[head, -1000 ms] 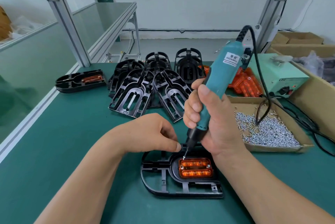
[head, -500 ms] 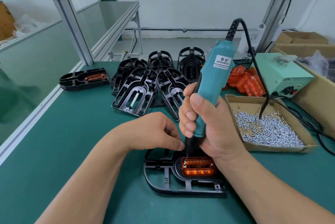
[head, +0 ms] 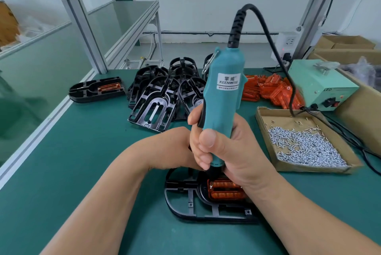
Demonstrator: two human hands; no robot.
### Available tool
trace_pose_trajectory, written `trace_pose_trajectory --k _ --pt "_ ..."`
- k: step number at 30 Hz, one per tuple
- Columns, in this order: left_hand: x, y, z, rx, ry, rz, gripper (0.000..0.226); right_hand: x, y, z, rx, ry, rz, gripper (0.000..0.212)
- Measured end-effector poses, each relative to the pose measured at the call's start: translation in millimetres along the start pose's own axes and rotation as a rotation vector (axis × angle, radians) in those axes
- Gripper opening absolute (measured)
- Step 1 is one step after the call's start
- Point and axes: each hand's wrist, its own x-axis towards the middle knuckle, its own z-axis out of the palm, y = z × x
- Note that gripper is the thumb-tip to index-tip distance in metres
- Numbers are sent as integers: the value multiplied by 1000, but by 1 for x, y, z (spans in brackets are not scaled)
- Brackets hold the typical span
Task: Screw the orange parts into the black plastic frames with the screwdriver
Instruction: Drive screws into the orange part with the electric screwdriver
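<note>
One head cam only, wide-angle: it's looking fwd and down, sitting close over the green bench [head: 82, 151], and catching the far wall [head: 206, 13] up top.

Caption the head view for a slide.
Right hand holds screwdriver upright over orange part in black frame; left hand beside it.

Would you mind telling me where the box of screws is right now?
In the head view the screw box sits on the mat at the right, beside the right hand, just in front of the orange parts and the green power unit.
</note>
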Motion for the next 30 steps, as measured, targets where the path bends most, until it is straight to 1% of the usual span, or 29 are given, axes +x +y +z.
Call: trace_pose_trajectory --k 5,6,9,10,13,14,15,16,17,19,20,21,22,24,25,28,30 --pt "-4 9 -3 -62 -50 58 68 1 -1 3 -25 -50 30 28" --pt "-5 11 -3 -80 -62 72 70 1 0 3 -34 -55 37 24" --pt "-11 21 -4 -122 -64 107 50 0 1 2 -43 -73 57 13" --pt "-13 24 -5 -131 -63 101 49 -1 1 1 -46 -83 66 12" --pt "-16 28 -7 -113 -91 108 64 0 1 -1 -80 -114 61 12" --pt "-15 25 -8 -70 -90 105 69 0 2 -1 -92 -114 49 18" --pt "-13 20 -7 -27 -71 88 69 0 3 -2 -96 -97 34 35" --pt "-10 14 -5 17 -45 70 59 0 2 -1 -83 -77 29 53" --pt "-8 12 -3 52 -10 57 43 0 2 -2 -63 -55 17 62" --pt "-4 9 1 82 12 -1 9 -2 0 -5 -40 -5 -32 57" --pt "-4 9 1 78 22 -31 11 -3 0 -6 -40 20 -58 55" --pt "-3 9 1 77 34 -45 18 -3 -1 -7 -44 43 -73 55" --pt "-3 9 1 70 40 -44 19 -3 -1 -7 -53 65 -80 56" --pt "-5 10 3 76 43 -31 10 -3 1 -7 -76 86 -79 56" --pt "-6 11 3 80 49 -30 4 -3 2 -6 -86 72 -82 56" --pt "-8 14 3 127 48 -33 11 -4 4 -6 -73 -24 -79 66" --pt "-7 13 3 133 53 -36 12 -3 2 -7 -47 -59 -87 71"
